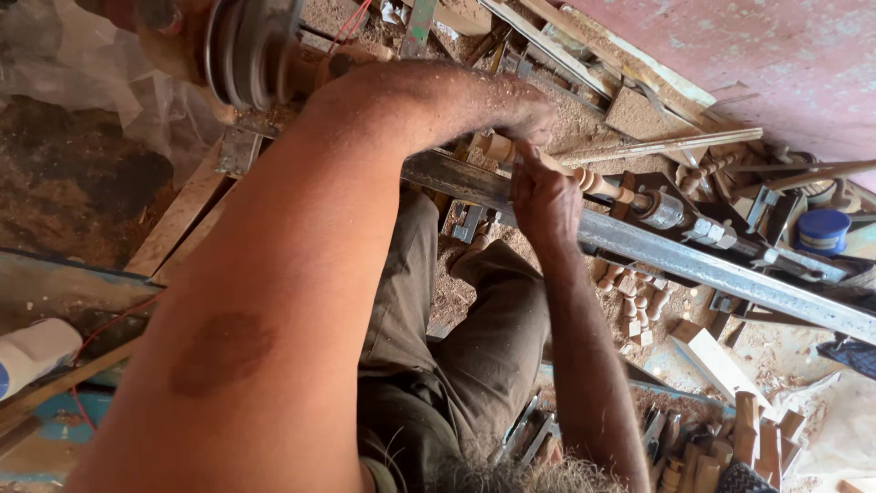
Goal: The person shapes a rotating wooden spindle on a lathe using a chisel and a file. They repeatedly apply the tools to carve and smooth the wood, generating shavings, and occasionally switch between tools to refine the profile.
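Wooden spindle [593,183] lies lengthwise along lathe bed [693,265].

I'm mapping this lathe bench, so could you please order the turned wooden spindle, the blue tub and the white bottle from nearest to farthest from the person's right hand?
1. Turned wooden spindle: at the right hand, running off to the hand's right along the lathe.
2. Blue tub: far right, beyond the lathe's end.
3. White bottle: far left edge, lower down, past the left arm.

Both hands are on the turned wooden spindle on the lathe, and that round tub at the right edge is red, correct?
Not quite: the head view shows the round tub is blue. The left hand and right hand are indeed on the turned wooden spindle.
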`<act>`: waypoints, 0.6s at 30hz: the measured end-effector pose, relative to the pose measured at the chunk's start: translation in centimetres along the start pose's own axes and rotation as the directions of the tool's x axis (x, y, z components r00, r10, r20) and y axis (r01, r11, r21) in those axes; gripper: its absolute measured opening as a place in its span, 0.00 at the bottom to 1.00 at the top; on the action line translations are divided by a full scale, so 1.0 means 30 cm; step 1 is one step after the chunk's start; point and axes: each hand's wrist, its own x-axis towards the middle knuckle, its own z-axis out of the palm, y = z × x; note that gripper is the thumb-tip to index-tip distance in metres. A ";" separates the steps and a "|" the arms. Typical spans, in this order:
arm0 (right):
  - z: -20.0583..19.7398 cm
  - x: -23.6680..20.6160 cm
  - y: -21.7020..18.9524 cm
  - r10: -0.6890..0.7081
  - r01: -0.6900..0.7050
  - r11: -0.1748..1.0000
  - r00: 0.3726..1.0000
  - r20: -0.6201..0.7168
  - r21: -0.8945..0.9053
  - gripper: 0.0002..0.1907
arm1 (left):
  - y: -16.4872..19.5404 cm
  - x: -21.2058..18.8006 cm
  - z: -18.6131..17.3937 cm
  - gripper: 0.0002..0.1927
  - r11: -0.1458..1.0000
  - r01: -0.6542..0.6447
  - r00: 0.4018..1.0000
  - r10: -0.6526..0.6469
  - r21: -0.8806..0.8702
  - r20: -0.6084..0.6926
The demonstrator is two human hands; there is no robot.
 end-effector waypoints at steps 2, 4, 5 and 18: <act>-0.029 0.001 0.005 0.045 -0.044 0.999 0.996 0.074 -0.018 0.17 | 0.006 0.010 0.005 0.29 1.000 -0.008 1.000 0.008 -0.011 -0.008; -0.037 0.006 0.005 0.078 -0.057 0.987 0.988 0.133 -0.153 0.19 | 0.010 0.021 0.009 0.29 1.000 -0.024 0.999 0.024 -0.019 -0.027; -0.036 0.006 0.004 0.091 -0.042 0.967 0.978 0.186 -0.250 0.19 | 0.010 0.028 0.007 0.29 0.999 -0.023 0.999 0.022 -0.027 -0.036; -0.052 0.041 -0.018 -0.004 0.069 0.939 0.982 0.190 -0.336 0.19 | -0.002 0.093 0.017 0.27 0.987 0.156 0.972 -0.145 -0.043 0.185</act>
